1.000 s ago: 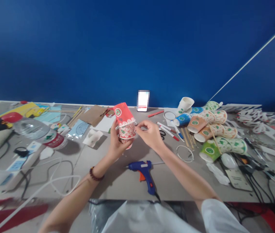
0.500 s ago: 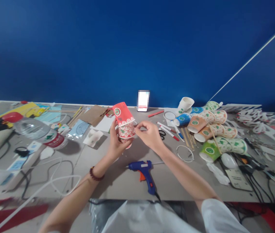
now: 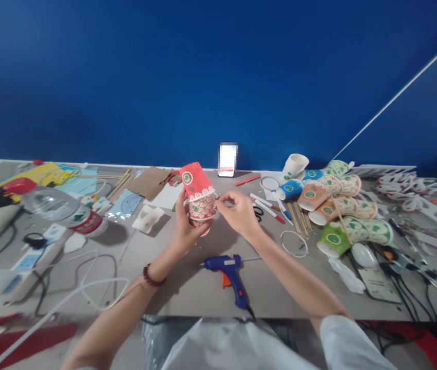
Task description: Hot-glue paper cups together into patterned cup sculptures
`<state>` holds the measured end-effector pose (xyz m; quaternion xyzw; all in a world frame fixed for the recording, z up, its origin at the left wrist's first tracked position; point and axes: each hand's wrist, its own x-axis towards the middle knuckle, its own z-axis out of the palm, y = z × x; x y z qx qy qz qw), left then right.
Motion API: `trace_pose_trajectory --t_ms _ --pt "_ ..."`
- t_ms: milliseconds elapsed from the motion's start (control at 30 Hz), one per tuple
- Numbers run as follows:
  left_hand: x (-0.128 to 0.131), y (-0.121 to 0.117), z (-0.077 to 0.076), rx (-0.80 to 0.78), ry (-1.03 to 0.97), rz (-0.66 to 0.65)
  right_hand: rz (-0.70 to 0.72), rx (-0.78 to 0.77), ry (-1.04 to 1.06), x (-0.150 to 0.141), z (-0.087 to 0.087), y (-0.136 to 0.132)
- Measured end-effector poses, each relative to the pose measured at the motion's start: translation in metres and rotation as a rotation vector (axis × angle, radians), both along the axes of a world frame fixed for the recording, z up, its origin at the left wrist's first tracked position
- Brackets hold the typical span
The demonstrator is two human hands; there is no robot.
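Two hands met over the table [image 3: 133, 264], and the left hand [image 3: 187, 231] was clamped round the lower part of a stack of red cups [image 3: 197, 181]! The stack stood raised in front of the person, its long axis close to upright, the top leaning left. And there was the right hand [image 3: 237, 213], thumb and fingertips drawn together right beside the stack's right side, just below the joint between the cups; from that grip, the stack lay directly to the left. The left hand was the nearer, already wrapped on it. Whether the right fingertips pinched anything, or quite touched the cup, was too small to tell. The left palm hid much of the stack's bottom end, and the stack hid some left fingertips. Nearer the person lay the glue gun [image 3: 228, 264], its nozzle pointing left; its cord ran out of sight past the table's edge.
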<state>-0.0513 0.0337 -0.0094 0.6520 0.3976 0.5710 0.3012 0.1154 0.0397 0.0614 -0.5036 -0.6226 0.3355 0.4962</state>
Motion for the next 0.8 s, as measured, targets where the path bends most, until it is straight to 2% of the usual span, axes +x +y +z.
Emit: trace_pose_trajectory --t_ms 800 --pt "0.0016 0.0005 -0.0033 0.041 0.023 0.0 -0.021 0.0 -0.023 0.0011 0.0006 0.0007"
